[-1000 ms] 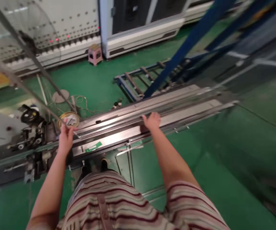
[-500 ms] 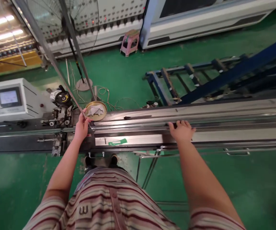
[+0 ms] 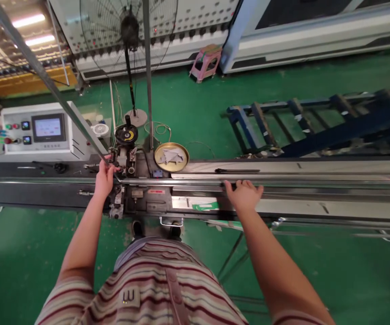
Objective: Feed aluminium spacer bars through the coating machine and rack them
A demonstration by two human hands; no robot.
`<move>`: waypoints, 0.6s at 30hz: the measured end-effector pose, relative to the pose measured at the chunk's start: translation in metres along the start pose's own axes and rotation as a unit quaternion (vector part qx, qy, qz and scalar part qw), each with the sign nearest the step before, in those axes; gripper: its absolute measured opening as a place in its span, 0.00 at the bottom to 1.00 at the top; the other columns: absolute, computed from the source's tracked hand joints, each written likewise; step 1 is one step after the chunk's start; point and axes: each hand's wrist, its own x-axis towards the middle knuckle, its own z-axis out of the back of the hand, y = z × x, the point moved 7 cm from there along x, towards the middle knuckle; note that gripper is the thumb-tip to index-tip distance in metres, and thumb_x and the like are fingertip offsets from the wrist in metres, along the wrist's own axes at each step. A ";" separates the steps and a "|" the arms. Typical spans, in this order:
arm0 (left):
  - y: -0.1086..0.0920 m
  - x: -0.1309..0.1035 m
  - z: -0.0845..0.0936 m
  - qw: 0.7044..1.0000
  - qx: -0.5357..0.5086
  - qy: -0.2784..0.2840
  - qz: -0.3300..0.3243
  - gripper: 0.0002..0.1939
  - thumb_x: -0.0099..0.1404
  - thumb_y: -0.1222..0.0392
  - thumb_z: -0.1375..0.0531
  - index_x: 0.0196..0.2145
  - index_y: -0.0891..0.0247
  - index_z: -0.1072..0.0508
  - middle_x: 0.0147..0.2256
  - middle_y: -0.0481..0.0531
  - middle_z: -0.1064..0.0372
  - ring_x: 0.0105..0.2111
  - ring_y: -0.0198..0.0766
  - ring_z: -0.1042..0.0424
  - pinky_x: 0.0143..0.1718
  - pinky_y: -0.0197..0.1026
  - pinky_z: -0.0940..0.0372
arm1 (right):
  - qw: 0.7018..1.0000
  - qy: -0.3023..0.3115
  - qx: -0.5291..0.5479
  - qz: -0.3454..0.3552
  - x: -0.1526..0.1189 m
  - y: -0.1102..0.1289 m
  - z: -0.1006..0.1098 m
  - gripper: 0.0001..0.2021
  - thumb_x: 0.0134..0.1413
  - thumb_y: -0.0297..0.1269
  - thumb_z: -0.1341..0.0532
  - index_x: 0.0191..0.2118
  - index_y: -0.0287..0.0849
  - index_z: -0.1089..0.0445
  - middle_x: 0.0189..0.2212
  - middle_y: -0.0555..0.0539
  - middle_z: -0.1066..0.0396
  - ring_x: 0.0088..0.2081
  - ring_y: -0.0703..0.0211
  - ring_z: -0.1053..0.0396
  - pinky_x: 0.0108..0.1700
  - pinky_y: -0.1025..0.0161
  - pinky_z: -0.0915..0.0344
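Note:
A long, thin metal bar (image 3: 195,182) lies lengthwise in the bench channel, a row of tiny holes along part of it. At its left end it bends sharply, and one arm (image 3: 51,85) slopes up toward the upper left. My left hand (image 3: 104,183) closes its fingers on this arm near the bend, beside the machine's clamp head (image 3: 127,160) with a black handwheel (image 3: 126,134). Farther right, my right hand (image 3: 244,195) lies palm down over the bar, fingers curled on its far side. What the right fingertips grip is partly hidden.
A round gold dish (image 3: 184,166) with crumpled scraps sits behind the channel; a dark slim tool (image 3: 237,171) lies right of it. A control box (image 3: 49,128) stands left. Beyond are a grey post (image 3: 147,67), a fan (image 3: 129,29), a pink stool (image 3: 206,65) and a blue rack (image 3: 242,128).
Both hands have moved left along the bench with the bar. The bend now sits at the clamp head instead of right of it. The view has shifted left.

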 end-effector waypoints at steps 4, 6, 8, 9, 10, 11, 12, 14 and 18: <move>0.033 0.003 0.066 0.999 0.029 -0.026 -0.004 0.23 0.73 0.55 0.51 0.61 0.64 0.45 0.34 0.51 0.33 0.41 0.40 0.24 0.48 0.43 0.33 | 1.000 0.003 -0.010 0.021 -0.017 0.077 0.013 0.36 0.66 0.55 0.59 0.41 0.25 0.26 0.38 0.29 0.27 0.47 0.40 0.34 0.60 0.43 0.53; 0.048 0.005 0.096 0.998 0.044 -0.042 -0.003 0.23 0.73 0.54 0.51 0.62 0.65 0.46 0.33 0.50 0.33 0.40 0.39 0.24 0.49 0.44 0.33 | 0.999 0.002 -0.005 0.035 -0.026 0.113 0.020 0.36 0.66 0.56 0.58 0.43 0.23 0.27 0.39 0.28 0.27 0.48 0.40 0.34 0.60 0.43 0.52; 0.063 0.007 0.126 0.995 0.071 -0.064 0.001 0.24 0.73 0.53 0.52 0.62 0.66 0.47 0.32 0.50 0.32 0.40 0.40 0.24 0.50 0.44 0.34 | 0.999 0.002 0.007 0.053 -0.036 0.148 0.027 0.36 0.67 0.55 0.57 0.47 0.22 0.28 0.42 0.26 0.27 0.51 0.39 0.35 0.61 0.43 0.52; 0.071 0.009 0.140 0.993 0.087 -0.076 0.005 0.24 0.73 0.53 0.52 0.62 0.67 0.47 0.32 0.50 0.32 0.40 0.40 0.24 0.50 0.45 0.33 | 0.998 0.002 0.016 0.062 -0.042 0.163 0.030 0.35 0.67 0.55 0.57 0.49 0.22 0.29 0.45 0.26 0.27 0.53 0.38 0.35 0.62 0.42 0.52; 0.079 0.010 0.154 0.991 0.105 -0.086 0.010 0.24 0.73 0.53 0.52 0.62 0.67 0.48 0.32 0.50 0.31 0.40 0.40 0.24 0.50 0.45 0.33 | 0.997 0.004 0.028 0.072 -0.049 0.177 0.033 0.35 0.67 0.54 0.57 0.51 0.22 0.30 0.47 0.25 0.28 0.55 0.38 0.37 0.62 0.41 0.53; 0.087 0.012 0.168 0.988 0.123 -0.094 0.016 0.24 0.73 0.53 0.52 0.62 0.67 0.48 0.32 0.51 0.30 0.40 0.40 0.24 0.50 0.45 0.33 | 0.995 0.008 0.044 0.085 -0.055 0.189 0.035 0.33 0.67 0.53 0.57 0.54 0.24 0.31 0.51 0.25 0.30 0.58 0.38 0.38 0.63 0.41 0.54; 0.096 0.013 0.182 0.984 0.142 -0.102 0.022 0.24 0.74 0.54 0.52 0.62 0.67 0.49 0.33 0.51 0.29 0.40 0.39 0.24 0.50 0.45 0.33 | 0.993 0.014 0.065 0.101 -0.062 0.199 0.037 0.32 0.68 0.52 0.56 0.56 0.26 0.32 0.54 0.26 0.31 0.60 0.39 0.40 0.64 0.40 0.55; 0.111 0.016 0.210 0.975 0.186 -0.120 0.029 0.22 0.73 0.58 0.52 0.62 0.66 0.49 0.34 0.50 0.27 0.40 0.37 0.25 0.51 0.44 0.34 | 0.983 0.028 0.120 0.136 -0.073 0.206 0.038 0.29 0.68 0.50 0.55 0.61 0.33 0.36 0.60 0.31 0.35 0.64 0.41 0.45 0.65 0.38 0.56; 0.129 0.020 0.270 0.944 0.275 -0.171 0.067 0.23 0.71 0.67 0.49 0.61 0.59 0.48 0.34 0.41 0.25 0.38 0.31 0.27 0.52 0.43 0.35 | 0.969 -0.004 0.227 0.100 -0.068 0.136 0.038 0.32 0.64 0.54 0.52 0.66 0.38 0.43 0.65 0.34 0.44 0.68 0.42 0.52 0.64 0.39 0.51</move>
